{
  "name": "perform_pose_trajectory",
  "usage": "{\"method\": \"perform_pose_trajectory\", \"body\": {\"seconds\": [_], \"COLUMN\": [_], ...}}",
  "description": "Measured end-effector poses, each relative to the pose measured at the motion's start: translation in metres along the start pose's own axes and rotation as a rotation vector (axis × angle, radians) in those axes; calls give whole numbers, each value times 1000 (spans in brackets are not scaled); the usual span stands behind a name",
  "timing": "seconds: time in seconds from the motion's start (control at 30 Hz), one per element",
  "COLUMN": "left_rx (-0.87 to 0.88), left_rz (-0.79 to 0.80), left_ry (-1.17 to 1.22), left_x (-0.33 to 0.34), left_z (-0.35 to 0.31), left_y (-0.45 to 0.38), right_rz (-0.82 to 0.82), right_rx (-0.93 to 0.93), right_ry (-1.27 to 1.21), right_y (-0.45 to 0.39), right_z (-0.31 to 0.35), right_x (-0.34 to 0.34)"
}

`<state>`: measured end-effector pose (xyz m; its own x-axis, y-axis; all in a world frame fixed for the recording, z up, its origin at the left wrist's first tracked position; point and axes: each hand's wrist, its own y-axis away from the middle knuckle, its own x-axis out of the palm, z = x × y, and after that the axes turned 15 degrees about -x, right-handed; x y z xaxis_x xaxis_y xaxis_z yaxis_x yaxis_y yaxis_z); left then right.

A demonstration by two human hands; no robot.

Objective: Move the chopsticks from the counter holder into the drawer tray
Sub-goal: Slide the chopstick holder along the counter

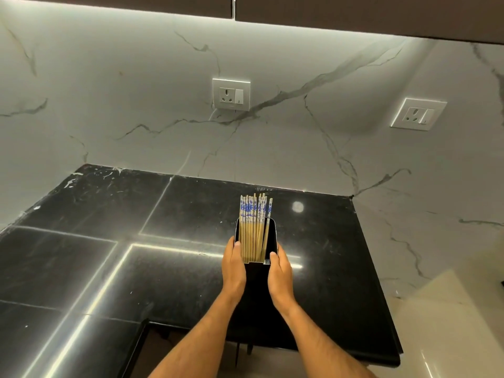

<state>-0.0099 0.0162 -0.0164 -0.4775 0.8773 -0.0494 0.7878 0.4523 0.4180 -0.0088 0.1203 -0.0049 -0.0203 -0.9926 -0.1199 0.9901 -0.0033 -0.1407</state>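
Note:
A black rectangular holder sits at the middle of the black counter, its open top facing me. Several bamboo chopsticks with blue-and-white patterned ends stick out of it, leaning toward the wall. My left hand grips the holder's left side, thumb hooked over its rim. My right hand grips the right side, thumb on the rim too. No drawer tray is plainly in view.
The glossy black stone counter runs to a white marble backsplash with two wall sockets. The counter's front edge lies near my forearms; a dark opening shows below it on the left. Pale floor lies to the right.

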Motion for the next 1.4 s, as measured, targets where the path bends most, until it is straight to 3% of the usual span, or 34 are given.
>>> {"method": "perform_pose_trajectory", "body": {"seconds": [0.33,0.73,1.07,1.4], "left_rx": [5,94,117,-8], "left_rz": [-131,-344,-636,-993], "left_ry": [53,153,263,351], "left_x": [-17,-137,-302,-447], "left_z": [13,22,81,182], "left_y": [25,108,257,449], "right_rz": [106,354,642,1044], "right_rx": [-67,-181,-258,-235], "right_ry": [-88,-204,-301,-419], "right_y": [8,103,300,533], "right_z": [3,52,108,134], "right_x": [10,79,149,193]}}
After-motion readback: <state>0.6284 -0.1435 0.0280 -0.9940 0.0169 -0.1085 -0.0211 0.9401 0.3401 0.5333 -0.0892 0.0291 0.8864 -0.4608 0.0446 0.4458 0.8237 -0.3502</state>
